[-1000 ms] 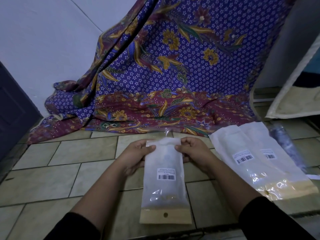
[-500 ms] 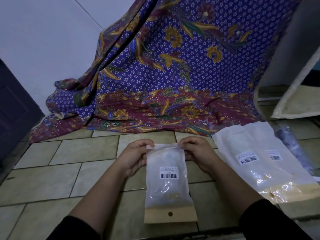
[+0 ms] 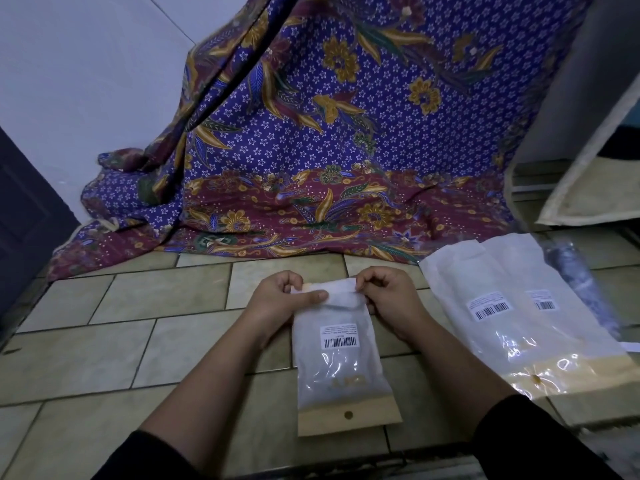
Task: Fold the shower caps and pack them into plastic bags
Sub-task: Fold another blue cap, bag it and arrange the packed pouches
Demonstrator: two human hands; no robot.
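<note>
One bag (image 3: 337,358) lies flat on the floor (image 3: 138,341) at centre, barcode up. Its card end points to 6 o'clock, close to the floor's front edge. At its 12 o'clock end the flap (image 3: 341,287) is turned over. The left hand (image 3: 277,303) and right hand (image 3: 393,303) hold it, fingers (image 3: 367,280) curled and pinching its corners. Two more bags (image 3: 491,341) overlap at 3 o'clock, just beside the right forearm. Cloth (image 3: 311,150) borders the floor at 12 o'clock, and tiles run open toward 9 o'clock.
</note>
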